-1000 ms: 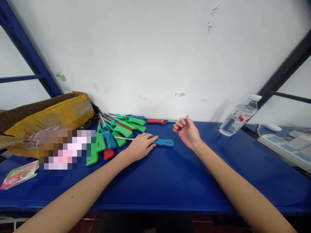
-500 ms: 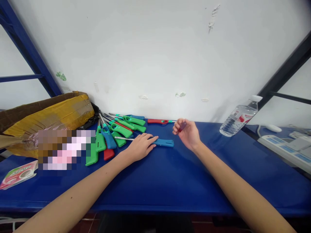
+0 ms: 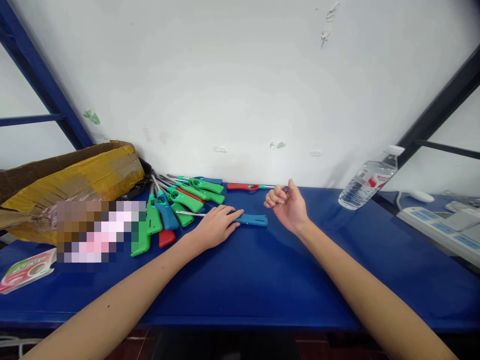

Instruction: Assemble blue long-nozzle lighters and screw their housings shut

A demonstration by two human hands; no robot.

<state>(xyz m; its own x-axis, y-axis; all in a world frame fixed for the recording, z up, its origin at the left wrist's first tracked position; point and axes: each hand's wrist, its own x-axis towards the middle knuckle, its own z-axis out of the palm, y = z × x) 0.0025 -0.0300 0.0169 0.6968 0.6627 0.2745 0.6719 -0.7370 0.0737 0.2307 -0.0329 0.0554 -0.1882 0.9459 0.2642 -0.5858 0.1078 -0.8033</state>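
Observation:
On the table, my left hand (image 3: 217,227) is closed over the middle of a blue long-necked gas lighter (image 3: 254,219), holding it down. Its metal tube (image 3: 189,213) points left and its handle end points right. My right hand (image 3: 288,207) is raised just right of that handle end, palm turned inward, fingers curled and thumb up. A sliver of a small dark purplish piece (image 3: 286,189) shows between thumb and fingers; most of it is hidden. Left of my left hand, several green lighters (image 3: 188,200), a blue lighter (image 3: 166,212) and a red lighter (image 3: 167,238) lie in a pile.
A red lighter (image 3: 243,186) lies along the wall. To the left are a taped cardboard box (image 3: 90,172), a pixelated patch and a printed card (image 3: 28,270). On the right are a water bottle (image 3: 369,180), a power strip (image 3: 438,227) and a white mouse (image 3: 422,196).
My right thumb has lifted and straightened, and the purplish-red piece in that hand is now mostly hidden. My left hand and the blue lighter stay in place.

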